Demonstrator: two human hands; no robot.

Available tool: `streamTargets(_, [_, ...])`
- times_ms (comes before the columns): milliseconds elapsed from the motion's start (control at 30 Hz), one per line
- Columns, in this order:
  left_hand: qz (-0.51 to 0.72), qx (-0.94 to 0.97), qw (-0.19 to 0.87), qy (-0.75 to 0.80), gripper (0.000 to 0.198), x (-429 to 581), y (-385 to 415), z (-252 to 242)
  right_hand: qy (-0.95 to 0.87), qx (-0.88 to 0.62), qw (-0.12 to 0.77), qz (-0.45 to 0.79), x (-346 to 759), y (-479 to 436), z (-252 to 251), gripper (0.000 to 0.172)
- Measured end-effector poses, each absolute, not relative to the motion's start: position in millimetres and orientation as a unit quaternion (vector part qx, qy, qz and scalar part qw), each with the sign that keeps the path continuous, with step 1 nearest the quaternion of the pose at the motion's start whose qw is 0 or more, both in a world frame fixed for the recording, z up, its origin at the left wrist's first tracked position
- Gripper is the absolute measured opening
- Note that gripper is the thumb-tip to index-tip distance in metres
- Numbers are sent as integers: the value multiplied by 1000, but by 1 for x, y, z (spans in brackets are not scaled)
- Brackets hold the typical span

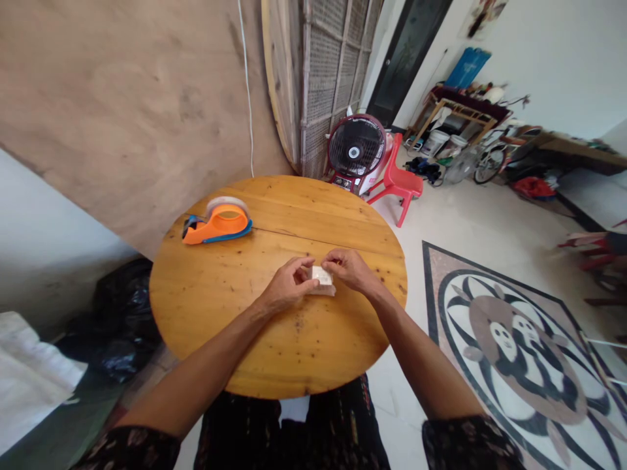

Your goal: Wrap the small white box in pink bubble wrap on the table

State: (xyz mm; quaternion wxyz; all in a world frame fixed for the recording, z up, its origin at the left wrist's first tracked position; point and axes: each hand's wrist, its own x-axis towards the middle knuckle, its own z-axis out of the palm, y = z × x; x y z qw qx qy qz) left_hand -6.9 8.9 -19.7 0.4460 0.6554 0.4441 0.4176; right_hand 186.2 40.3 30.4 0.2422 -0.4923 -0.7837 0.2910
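A small white flat packet [324, 281] lies near the middle of the round wooden table [235, 313]. My left hand [287, 284] pinches its left edge with curled fingers. My right hand [349, 269] grips its right edge, fingers closed on it. Both hands meet over the packet, and most of it is hidden between them. An orange tape dispenser [218, 223] with a roll of clear tape sits on the table's far left, well away from both hands.
A brown board leans against the wall behind the table. A red fan [356, 149] and a red plastic chair [399, 183] stand past the far edge. Black bags [122, 320] lie on the floor at left. A patterned floor inlay [519, 352] is at right.
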Motion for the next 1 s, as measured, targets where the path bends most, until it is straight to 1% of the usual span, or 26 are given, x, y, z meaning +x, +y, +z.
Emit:
streamTargets(267, [415, 659, 446, 442, 53, -7, 9, -17, -732, -524, 239, 365, 181, 45, 32, 18])
streamTargets(467, [417, 667, 433, 440, 54, -6, 7, -17, -729, -543, 245, 337, 178, 53, 29, 19])
streamTargets(633, [420, 672, 423, 438, 56, -4, 5, -15, -722, -539, 261, 346, 179, 56, 27, 20])
streamTargets(800, [413, 700, 385, 437, 56, -6, 4, -12, -717, -537, 283, 344, 177, 56, 33, 21])
streamTargets(1000, [420, 759, 288, 405, 46, -8, 3, -15, -714, -537, 300, 335, 175, 54, 42, 23])
